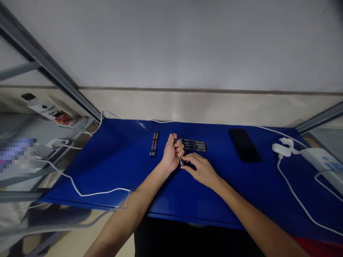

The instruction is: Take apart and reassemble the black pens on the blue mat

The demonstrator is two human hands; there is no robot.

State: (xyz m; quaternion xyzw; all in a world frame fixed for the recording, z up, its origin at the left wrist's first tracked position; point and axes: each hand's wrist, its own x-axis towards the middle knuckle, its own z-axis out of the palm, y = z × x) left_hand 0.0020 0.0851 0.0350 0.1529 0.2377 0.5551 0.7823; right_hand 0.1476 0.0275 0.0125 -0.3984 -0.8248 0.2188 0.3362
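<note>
Over the middle of the blue table (203, 200), my left hand (171, 151) is closed around a dark pen (181, 162), whose tip pokes out above the fist. My right hand (199, 167) pinches the pen's lower end between thumb and fingers. Most of the barrel is hidden inside my left fist. Just right of that fist lie several grey-and-black pens (197, 146) side by side, tips pointing right. To its left, two capped pens (154, 144) with dark and reddish barrels rest close together.
A black phone (244, 144) lies to the right. Beyond it are a white plug adapter (281, 150) with a cable and a white box (325, 164). Another white cable (102, 192) crosses the table's left side. A labelled bottle (50, 110) leans at far left, beyond a metal post (61, 78).
</note>
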